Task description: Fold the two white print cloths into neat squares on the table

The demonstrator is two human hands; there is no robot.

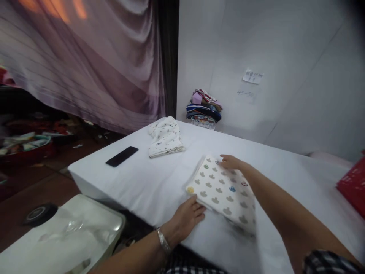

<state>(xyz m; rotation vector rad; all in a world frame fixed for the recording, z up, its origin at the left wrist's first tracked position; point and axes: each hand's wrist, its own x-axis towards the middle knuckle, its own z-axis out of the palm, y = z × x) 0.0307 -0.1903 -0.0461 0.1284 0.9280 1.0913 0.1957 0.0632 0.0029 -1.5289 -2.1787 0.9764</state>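
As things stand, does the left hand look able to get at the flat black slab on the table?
Probably yes: nothing visible stands between the left hand and the black slab, though the hand would have to leave the edge of the patterned cloth.

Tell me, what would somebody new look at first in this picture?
Probably the white cloth covered in little mushroom-like shapes, mostly grey with a few bright ones, on the near part of the white table. Next, perhaps, the big pinkish curtain hanging at the upper left, or the flat black rectangle standing out on the table's left side.
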